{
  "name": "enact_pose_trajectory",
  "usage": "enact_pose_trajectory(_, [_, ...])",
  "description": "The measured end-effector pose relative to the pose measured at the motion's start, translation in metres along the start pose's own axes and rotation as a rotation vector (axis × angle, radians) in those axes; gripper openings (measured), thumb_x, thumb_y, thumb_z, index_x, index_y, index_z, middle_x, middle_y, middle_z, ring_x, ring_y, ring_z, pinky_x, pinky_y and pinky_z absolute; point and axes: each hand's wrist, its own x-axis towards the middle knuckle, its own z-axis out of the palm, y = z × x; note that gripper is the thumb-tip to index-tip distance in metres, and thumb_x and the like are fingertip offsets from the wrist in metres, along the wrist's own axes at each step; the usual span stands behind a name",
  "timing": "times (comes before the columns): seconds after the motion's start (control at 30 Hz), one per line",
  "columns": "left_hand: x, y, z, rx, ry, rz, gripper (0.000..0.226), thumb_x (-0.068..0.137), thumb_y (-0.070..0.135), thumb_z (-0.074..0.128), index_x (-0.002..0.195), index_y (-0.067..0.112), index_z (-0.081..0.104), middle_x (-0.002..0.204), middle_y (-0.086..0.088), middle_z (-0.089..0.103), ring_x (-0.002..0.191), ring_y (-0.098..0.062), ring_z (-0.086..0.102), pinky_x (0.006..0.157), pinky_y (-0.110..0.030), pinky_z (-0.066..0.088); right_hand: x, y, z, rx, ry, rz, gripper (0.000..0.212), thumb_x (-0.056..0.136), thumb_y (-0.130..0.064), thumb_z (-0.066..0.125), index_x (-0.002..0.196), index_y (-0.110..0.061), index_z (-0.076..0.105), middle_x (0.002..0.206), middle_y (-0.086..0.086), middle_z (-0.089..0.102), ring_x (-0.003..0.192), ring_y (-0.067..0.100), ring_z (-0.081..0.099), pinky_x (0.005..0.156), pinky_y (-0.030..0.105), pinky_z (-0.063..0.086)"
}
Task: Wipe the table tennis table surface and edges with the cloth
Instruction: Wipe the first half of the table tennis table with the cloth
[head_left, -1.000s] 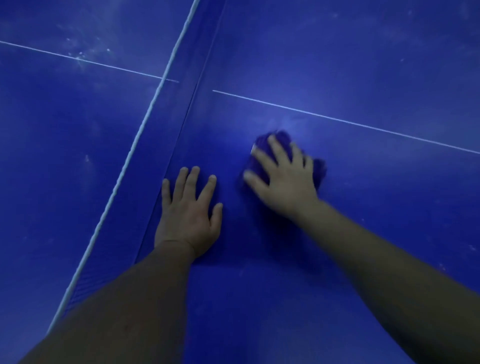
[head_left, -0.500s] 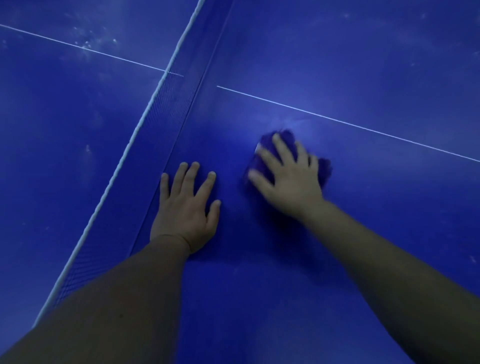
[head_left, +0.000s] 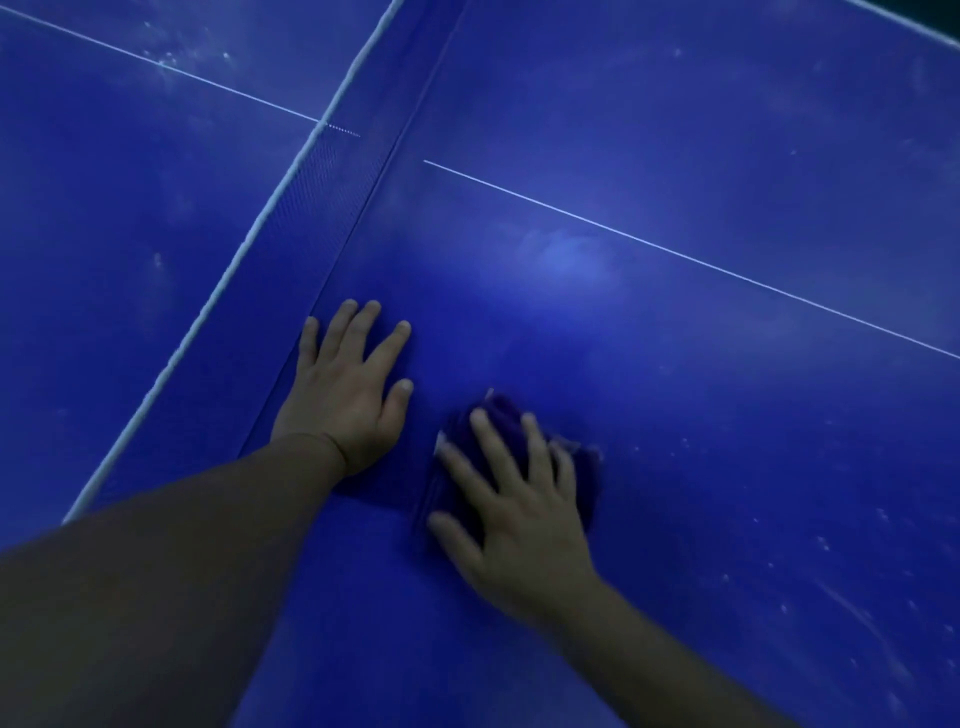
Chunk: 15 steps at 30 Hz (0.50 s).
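The blue table tennis table (head_left: 701, 171) fills the view. My right hand (head_left: 511, 506) lies flat with spread fingers on a dark purple cloth (head_left: 584, 480), pressing it onto the surface; most of the cloth is hidden under the hand. My left hand (head_left: 348, 395) rests flat on the table just left of it, fingers straight, right beside the foot of the net. It holds nothing.
The net (head_left: 291, 208) with its white top band runs diagonally from the lower left to the top middle. A thin white centre line (head_left: 675, 249) crosses the right half. Pale dust specks (head_left: 831, 561) dot the surface at right. The table's far edge shows at the top right corner.
My right hand has pulled the cloth toward me, from beyond my left hand's fingertips to level with my left wrist. My left hand has stayed planted beside the net.
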Motion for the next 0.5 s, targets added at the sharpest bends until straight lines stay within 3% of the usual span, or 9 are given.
enact_pose_trajectory(0.1, [-0.003,-0.001,-0.003,-0.005,-0.011,0.019,0.081,0.088,0.059,0.011,0.159,0.023,0.025,0.168,-0.010,0.008,0.155,-0.024,-0.006,0.124,-0.048,-0.011,-0.004,0.019,-0.004,-0.046,-0.018,-0.095,0.062,0.094,-0.077,0.025,0.151,-0.053,0.027,0.167,-0.012,0.015,0.151,0.037,0.018,0.114,0.059,0.020])
enact_pose_trajectory(0.27, [-0.005,-0.004,-0.004,-0.070,-0.025,0.046,0.081,0.088,0.061,0.012,0.159,0.025,0.026,0.169,-0.010,0.006,0.155,-0.023,-0.009,0.123,-0.044,-0.014,0.053,0.008,-0.014,0.051,-0.010,0.296,0.066,0.091,-0.076,0.022,0.152,-0.051,0.022,0.168,-0.009,0.005,0.151,0.037,0.004,0.117,0.059,0.005])
enact_pose_trajectory(0.3, [-0.004,-0.004,-0.004,-0.072,-0.032,0.045,0.080,0.089,0.061,0.014,0.159,0.024,0.025,0.169,-0.010,0.004,0.155,-0.023,-0.010,0.123,-0.043,-0.015,0.042,-0.008,-0.008,0.049,0.015,0.283,0.066,0.092,-0.074,0.024,0.153,-0.049,0.023,0.168,-0.007,0.007,0.151,0.039,0.004,0.116,0.059,0.005])
enact_pose_trajectory(0.4, [-0.004,-0.005,-0.004,-0.030,-0.084,0.040,0.069,0.099,0.054,0.021,0.161,0.024,0.015,0.169,-0.009,-0.006,0.154,-0.022,-0.016,0.123,-0.042,-0.016,-0.021,-0.036,0.008,0.011,0.005,0.003,0.063,0.096,-0.074,0.024,0.154,-0.048,0.025,0.168,-0.009,0.010,0.153,0.037,0.005,0.117,0.058,0.006])
enact_pose_trajectory(0.5, [-0.026,0.001,0.001,0.024,-0.130,0.057,0.066,0.104,0.049,0.023,0.162,0.022,0.007,0.168,-0.005,-0.013,0.153,-0.019,-0.020,0.123,-0.040,-0.015,-0.028,0.001,-0.003,-0.051,-0.061,-0.173,0.060,0.095,-0.074,0.028,0.151,-0.053,0.028,0.167,-0.011,0.017,0.151,0.036,0.019,0.116,0.057,0.015])
